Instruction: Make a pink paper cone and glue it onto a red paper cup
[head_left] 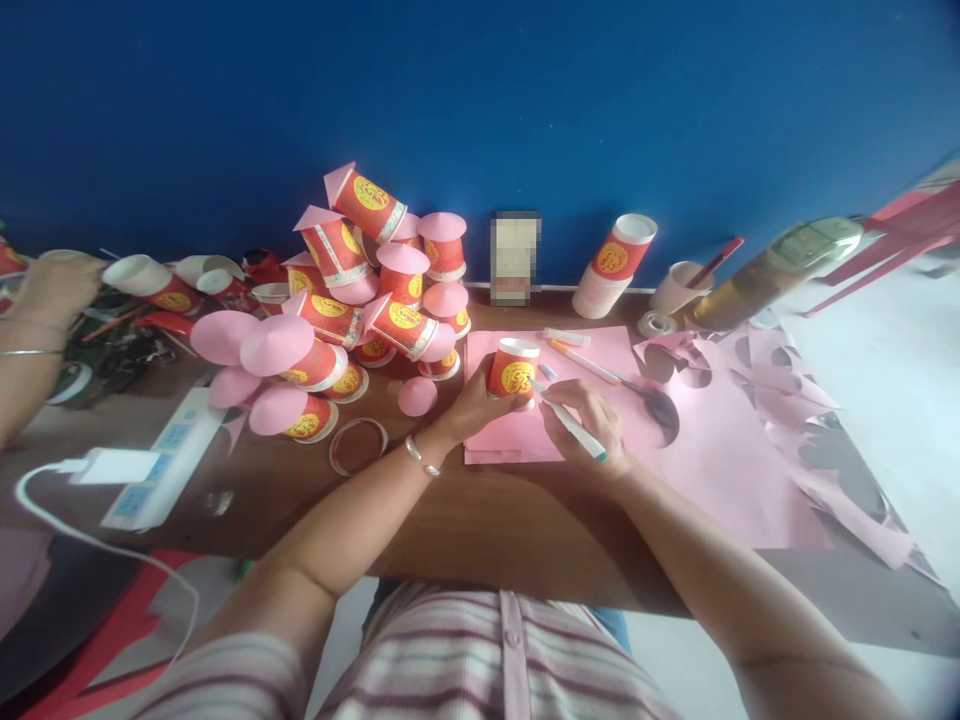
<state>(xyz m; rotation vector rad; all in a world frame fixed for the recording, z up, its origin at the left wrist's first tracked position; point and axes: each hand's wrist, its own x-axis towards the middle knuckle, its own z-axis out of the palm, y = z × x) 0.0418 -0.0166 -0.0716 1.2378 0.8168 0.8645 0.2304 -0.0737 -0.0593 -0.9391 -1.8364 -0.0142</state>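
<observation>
My left hand [478,407] is wrapped round the lower left side of a red paper cup [507,374] with a yellow round print and a white rim. The cup stands over pink paper [487,448]. Closed around a white marker pen [574,425] with a green end is my right hand [592,420]. The pen's tip is at the cup's front, on or close to the yellow print. Behind the right hand lie an orange-and-white pen [585,362], a pair of scissors with dark handles [660,410] and a small pen cap [548,372].
Several red cups with pink paper cones [326,320] are heaped at the left. A power strip [161,460] with a white charger lies before them. Stacked cups [615,265], a tape roll [657,325] and a bottle [772,275] stand behind. Another person's hand [60,290] is far left. Paper scraps [802,400] lie right.
</observation>
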